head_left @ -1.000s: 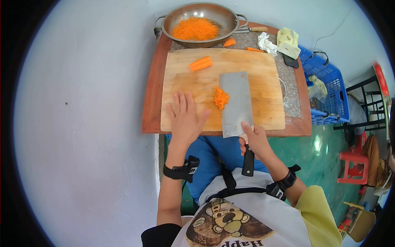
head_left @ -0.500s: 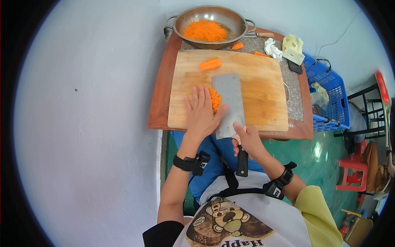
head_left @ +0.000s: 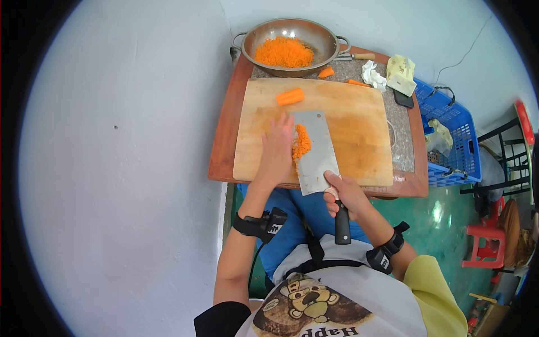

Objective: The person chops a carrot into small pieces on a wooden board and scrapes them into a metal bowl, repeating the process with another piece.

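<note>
My right hand (head_left: pixel 345 196) is wrapped round the handle of a wide cleaver (head_left: pixel 317 146), whose blade lies flat over the wooden cutting board (head_left: pixel 359 112). A heap of chopped carrot (head_left: pixel 302 143) rests along and partly on the blade's left side. Just left of the heap is my left hand (head_left: pixel 277 149), on edge and a little blurred, with its fingers pointing away from me and its palm toward the carrot. A thick carrot piece (head_left: pixel 289 96) lies on the board beyond the blade.
Behind the board stands a metal pan (head_left: pixel 323 42) holding shredded carrot (head_left: pixel 284 52). A small carrot end (head_left: pixel 326 72), crumpled tissue (head_left: pixel 373 76), a phone (head_left: pixel 403 98) and a knife (head_left: pixel 359 56) lie nearby. Right of the table are a blue basket (head_left: pixel 457 115) and a red stool (head_left: pixel 485 238).
My left hand has turned from flat on the board onto its edge. The chopped carrot now sits partly on the blade. The cleaver has shifted slightly right in view.
</note>
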A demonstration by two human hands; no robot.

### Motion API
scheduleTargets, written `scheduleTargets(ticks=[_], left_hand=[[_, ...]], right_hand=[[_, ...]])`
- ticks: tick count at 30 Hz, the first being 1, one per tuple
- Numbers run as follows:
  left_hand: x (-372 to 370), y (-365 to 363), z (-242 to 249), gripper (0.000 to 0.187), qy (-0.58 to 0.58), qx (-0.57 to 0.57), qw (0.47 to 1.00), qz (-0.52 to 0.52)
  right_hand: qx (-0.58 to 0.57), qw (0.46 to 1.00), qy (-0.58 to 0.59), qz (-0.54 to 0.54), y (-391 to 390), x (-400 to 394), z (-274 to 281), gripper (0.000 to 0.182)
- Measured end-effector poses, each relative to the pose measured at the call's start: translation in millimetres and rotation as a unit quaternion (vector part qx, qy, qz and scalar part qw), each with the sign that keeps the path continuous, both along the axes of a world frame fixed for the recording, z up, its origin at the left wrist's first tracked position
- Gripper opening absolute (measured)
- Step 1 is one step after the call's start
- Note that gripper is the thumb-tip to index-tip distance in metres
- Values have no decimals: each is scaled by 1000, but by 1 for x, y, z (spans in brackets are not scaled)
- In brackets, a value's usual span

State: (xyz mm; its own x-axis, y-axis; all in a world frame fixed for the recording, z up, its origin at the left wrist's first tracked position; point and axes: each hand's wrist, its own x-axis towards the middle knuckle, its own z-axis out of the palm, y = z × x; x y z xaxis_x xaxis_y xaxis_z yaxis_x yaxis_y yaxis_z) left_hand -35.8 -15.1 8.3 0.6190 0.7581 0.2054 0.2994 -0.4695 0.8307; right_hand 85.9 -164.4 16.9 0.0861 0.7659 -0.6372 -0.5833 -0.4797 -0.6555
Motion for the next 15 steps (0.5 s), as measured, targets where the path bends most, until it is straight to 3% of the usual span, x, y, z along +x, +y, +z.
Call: scheduleTargets(ticks=[1,3,8,12,13,15], left_hand=[[0,3,9,60,0,3,1000,-1],[3,13,29,45,-130,-145,979,61],[26,58,59,42,-174,-175,965,93],[63,118,82,45,-171,-191,961,106],[77,139,72,45,-177,-179,962,103],[107,181,53,55,-97,50,988,110]], right_hand=[[3,1000,0,-1,-1,4,4,32],[13,1000,11,16,1,16,19,27],[57,997,-45,20,52,74,61,31],[98,967,-236,21,137,121,100,31],[110,964,-241,19,159,131,104,31],[101,880,-452,104,201,149,103,22]])
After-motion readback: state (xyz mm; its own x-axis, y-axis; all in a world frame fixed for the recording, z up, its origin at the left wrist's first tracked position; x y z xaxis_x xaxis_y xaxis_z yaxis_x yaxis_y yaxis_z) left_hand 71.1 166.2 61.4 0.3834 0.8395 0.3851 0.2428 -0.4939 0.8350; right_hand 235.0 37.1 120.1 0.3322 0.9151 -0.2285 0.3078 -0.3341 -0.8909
